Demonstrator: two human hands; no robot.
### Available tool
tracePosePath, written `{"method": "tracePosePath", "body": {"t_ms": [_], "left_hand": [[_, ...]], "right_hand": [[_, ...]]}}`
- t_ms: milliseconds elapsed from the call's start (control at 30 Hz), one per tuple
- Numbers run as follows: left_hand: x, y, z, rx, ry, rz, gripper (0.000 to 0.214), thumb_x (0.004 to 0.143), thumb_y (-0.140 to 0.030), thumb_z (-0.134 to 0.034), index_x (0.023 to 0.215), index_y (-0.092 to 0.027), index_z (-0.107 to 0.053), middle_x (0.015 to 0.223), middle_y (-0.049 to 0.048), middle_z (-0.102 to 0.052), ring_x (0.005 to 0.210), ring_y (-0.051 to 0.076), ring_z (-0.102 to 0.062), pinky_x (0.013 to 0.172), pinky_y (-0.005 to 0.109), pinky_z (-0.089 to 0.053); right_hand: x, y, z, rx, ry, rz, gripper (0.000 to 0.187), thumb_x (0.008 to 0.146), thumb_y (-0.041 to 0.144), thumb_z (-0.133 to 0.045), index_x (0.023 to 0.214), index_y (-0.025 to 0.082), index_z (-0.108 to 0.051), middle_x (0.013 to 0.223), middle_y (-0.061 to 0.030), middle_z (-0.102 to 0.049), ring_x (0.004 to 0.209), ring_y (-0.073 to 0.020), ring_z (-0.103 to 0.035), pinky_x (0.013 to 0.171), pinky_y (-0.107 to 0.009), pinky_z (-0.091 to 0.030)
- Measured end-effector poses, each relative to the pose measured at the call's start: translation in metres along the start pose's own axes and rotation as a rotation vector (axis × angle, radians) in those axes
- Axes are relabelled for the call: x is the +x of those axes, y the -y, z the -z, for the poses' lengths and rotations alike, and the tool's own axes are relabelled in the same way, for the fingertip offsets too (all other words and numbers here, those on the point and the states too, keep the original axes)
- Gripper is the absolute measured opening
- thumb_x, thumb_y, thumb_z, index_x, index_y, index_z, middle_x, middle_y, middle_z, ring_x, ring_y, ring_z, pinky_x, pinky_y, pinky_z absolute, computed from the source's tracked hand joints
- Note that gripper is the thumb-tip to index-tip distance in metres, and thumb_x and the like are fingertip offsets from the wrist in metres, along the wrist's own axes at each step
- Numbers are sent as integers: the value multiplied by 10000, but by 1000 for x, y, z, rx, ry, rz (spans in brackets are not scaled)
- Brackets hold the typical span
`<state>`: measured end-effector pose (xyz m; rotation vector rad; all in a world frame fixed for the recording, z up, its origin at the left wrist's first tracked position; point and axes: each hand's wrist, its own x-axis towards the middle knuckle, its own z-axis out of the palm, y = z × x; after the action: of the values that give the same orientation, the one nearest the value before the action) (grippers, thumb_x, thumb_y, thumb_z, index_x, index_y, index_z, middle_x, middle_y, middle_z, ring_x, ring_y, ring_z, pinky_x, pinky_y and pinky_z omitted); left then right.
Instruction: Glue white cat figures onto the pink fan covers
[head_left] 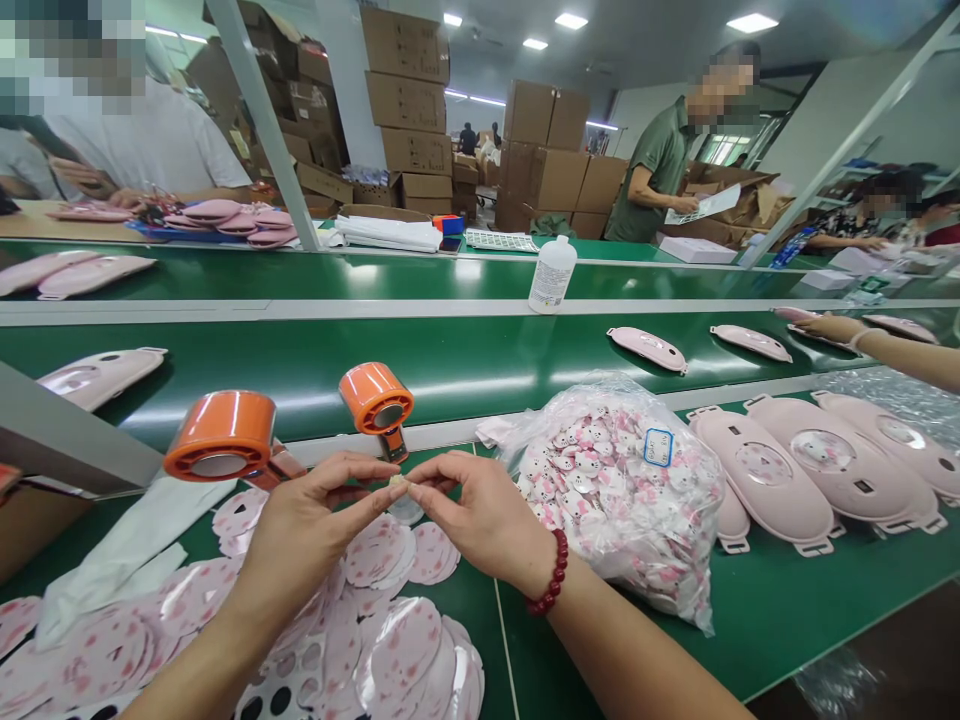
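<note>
My left hand (315, 525) and my right hand (480, 515) meet above the green table (750, 610), fingertips pinched together on one small pale piece (397, 484). A red bead bracelet (551, 575) circles my right wrist. Under my hands lie several pink round sticker sheets (390, 640). Right of my right hand sits a clear bag of small pink-and-white pieces (622, 480). Two orange tape dispensers (225, 435) (379, 400) stand just behind my hands.
Pink oval shells (780, 470) are stacked at right; more ride the green conveyor belt (465, 360). A white bottle (553, 273) stands on the rail. Another person's arm (885, 345) reaches in at right. Other people and stacked cardboard boxes (409, 100) fill the background.
</note>
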<state>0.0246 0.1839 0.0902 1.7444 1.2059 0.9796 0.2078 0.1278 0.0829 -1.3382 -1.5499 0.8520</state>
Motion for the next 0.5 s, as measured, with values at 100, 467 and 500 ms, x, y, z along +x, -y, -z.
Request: {"method": "tracePosePath", "body": {"t_ms": [100, 467, 500], "left_hand": [[1, 0, 7, -16, 72, -18, 402, 654, -670, -823, 829, -307, -823, 924, 75, -795, 863, 270, -746, 784, 384, -624], [5, 7, 9, 6, 71, -96, 365, 690, -686, -789, 760, -330, -822, 854, 61, -768, 777, 238, -713, 745, 357, -616], [4, 7, 9, 15, 54, -100, 366, 690, -689, -787, 757, -330, -819, 855, 59, -765, 777, 237, -711, 738, 353, -612]], "right_hand": [[-1, 0, -2, 5, 0, -6, 129, 952, 168, -701, 1039, 176, -796, 980, -51, -792, 864, -174, -711, 835, -316, -549], [-3, 8, -1, 2, -6, -19, 176, 928, 133, -707, 1064, 176, -809, 922, -44, -742, 832, -164, -681, 799, -304, -524], [-3, 8, -1, 17, -5, -20, 180, 927, 134, -706, 1064, 183, -812, 903, -35, -734, 823, -160, -675, 797, -301, -523]]}}
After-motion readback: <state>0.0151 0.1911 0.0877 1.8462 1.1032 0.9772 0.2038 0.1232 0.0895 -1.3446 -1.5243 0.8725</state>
